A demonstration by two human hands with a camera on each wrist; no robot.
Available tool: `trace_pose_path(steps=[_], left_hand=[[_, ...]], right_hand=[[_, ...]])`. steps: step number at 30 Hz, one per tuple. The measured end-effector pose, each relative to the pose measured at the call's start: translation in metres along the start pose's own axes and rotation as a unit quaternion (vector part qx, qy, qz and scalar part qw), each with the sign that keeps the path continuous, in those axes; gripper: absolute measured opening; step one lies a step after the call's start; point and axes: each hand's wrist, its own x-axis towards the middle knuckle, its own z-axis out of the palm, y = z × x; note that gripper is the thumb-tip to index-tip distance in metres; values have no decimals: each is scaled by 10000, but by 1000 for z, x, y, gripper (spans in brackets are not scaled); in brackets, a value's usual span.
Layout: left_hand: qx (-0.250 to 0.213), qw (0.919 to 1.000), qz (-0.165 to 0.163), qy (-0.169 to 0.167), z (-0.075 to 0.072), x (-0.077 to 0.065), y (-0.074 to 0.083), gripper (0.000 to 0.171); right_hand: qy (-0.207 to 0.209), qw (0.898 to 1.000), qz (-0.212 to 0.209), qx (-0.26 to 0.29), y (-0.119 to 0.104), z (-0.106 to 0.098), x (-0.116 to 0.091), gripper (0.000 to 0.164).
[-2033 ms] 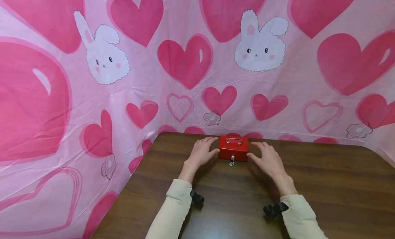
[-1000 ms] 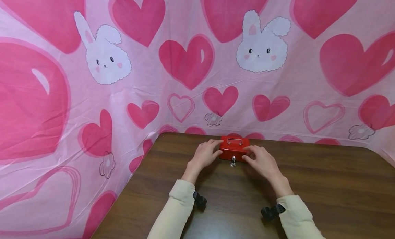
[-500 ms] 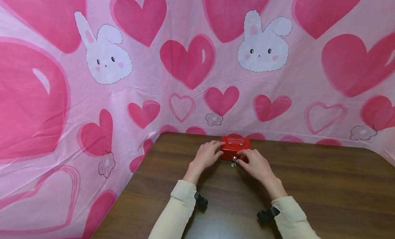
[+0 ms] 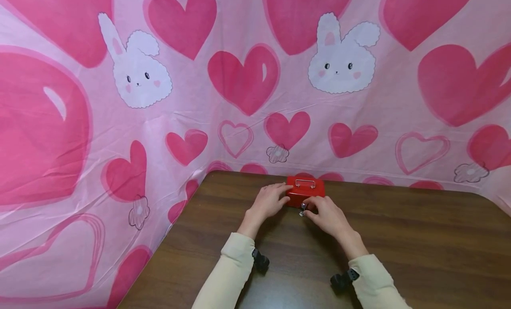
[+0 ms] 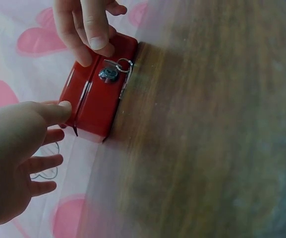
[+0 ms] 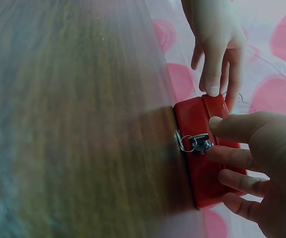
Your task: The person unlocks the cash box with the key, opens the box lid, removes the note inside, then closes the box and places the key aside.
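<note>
A small red cash box (image 4: 297, 198) stands near the table's back edge, its wire handle on the lid. A key (image 6: 200, 136) sits in its front lock; a ring with another key hangs from it. My left hand (image 4: 267, 203) rests at the box's left end, thumb and index finger touching the lid's corner, other fingers loosely straight. My right hand (image 4: 328, 215) is at the lock, with thumb and index finger spread to either side of the key. In the right wrist view they appear not to have closed on it. The right hand covers the box's right front in the head view.
The brown wooden table (image 4: 419, 238) runs forward and to the right. Behind and to the left hangs a pink cloth (image 4: 295, 96) with hearts and rabbits, close to the back of the box. A black wrist camera (image 4: 261, 261) sits on each forearm.
My right hand has moved left and toward me, from the box's right side to the key. The left hand has shifted slightly right, its fingers coming onto the box. The box stays in place.
</note>
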Motion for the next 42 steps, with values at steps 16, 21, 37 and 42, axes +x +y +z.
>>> trace_pose_path(steps=[16,21,37,42], left_hand=[[184,9994,21,290,5,4,3,42],[215,9988,38,429,5,5,4,39],[-112,9988,-166,438,5,4,7,36],[-251,9985,-200,447,7,4,5,37]], right_hand=[[-112,9996,155,222,-3,5,1,30],[-163,9993,166,281,-3,5,2,27],[264,9923,626,1033,4,19,2,13],[425,9881,938,1141,1,20,2,9]])
